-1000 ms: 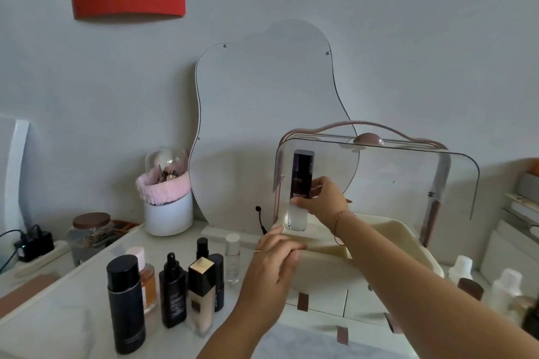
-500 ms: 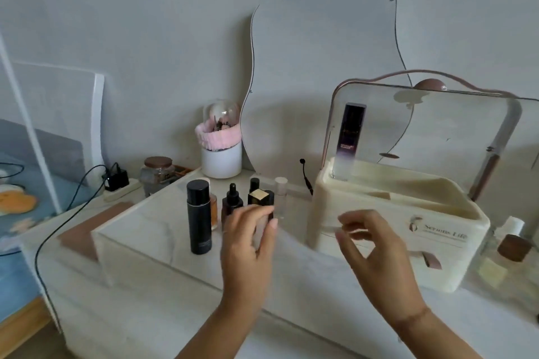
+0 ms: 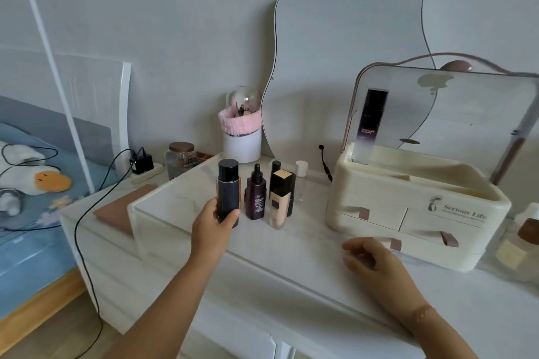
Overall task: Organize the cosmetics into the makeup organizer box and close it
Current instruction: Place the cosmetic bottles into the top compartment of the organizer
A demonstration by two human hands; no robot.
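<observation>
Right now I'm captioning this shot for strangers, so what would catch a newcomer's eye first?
Probably the cream organizer box at right, its clear lid raised and one tall dark bottle standing inside. Next, the left hand gripping a black bottle in the row of cosmetics at centre, below a wavy mirror.
</observation>
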